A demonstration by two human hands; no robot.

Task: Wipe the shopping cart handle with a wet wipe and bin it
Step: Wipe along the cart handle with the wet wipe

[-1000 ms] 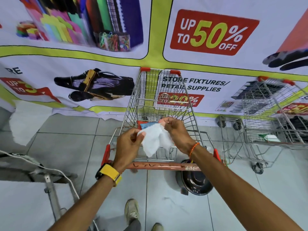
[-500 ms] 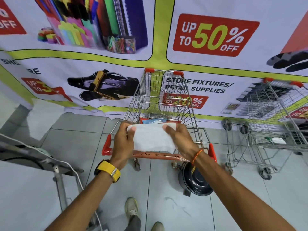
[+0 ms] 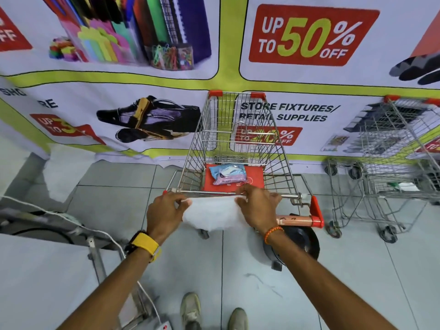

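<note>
Head: both hands, left hand (image 3: 164,210); right hand (image 3: 258,206), pinch wipe (image 3: 210,215) over handle (image 3: 295,220)

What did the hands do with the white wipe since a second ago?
Both hands, left and right, pulled the bunched wet wipe out flat and lowered it over the cart handle. Both still pinch its top corners. The wipes packet stays in the cart, and the bin on the floor.

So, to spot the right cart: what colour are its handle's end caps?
Red end caps, head view.
</note>
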